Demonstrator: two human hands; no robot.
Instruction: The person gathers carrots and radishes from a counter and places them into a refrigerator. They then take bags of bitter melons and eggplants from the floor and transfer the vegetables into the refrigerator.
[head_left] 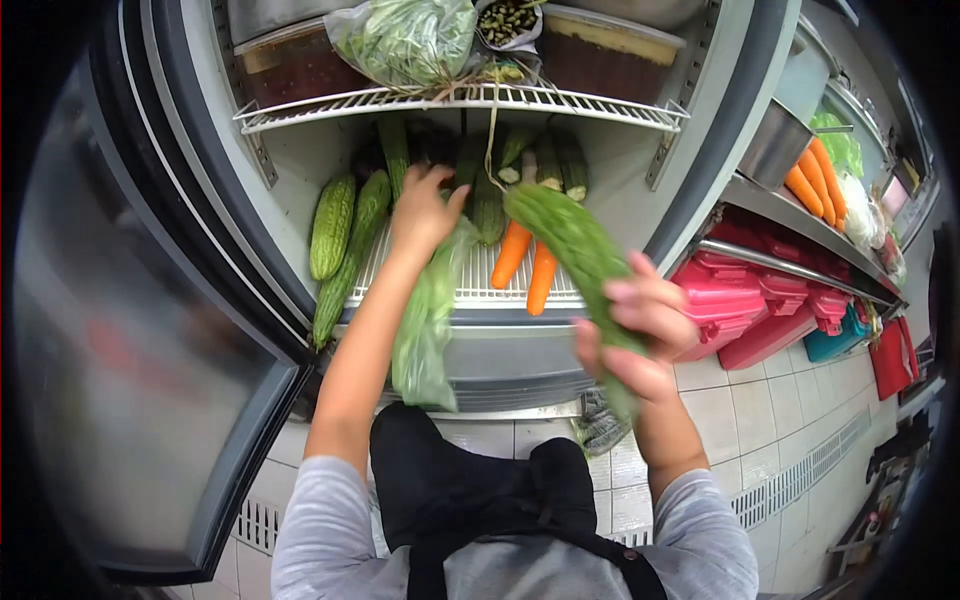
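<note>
My right hand, slightly blurred, is wrapped round a long green bitter melon, held tilted in front of the refrigerator shelf with its thin stem pointing up. My left hand reaches in over the lower wire shelf, fingers bent and apart, with nothing visible held in it. Just below that hand a clear plastic bag of green vegetables hangs over the shelf's front edge. Close by lie dark green zucchini and two carrots. Paler bumpy bitter melons rest at the shelf's left side.
An upper wire rack holds a bagged leafy vegetable and lidded containers. The refrigerator door stands open at left. On the right are a counter with carrots and red bins beneath.
</note>
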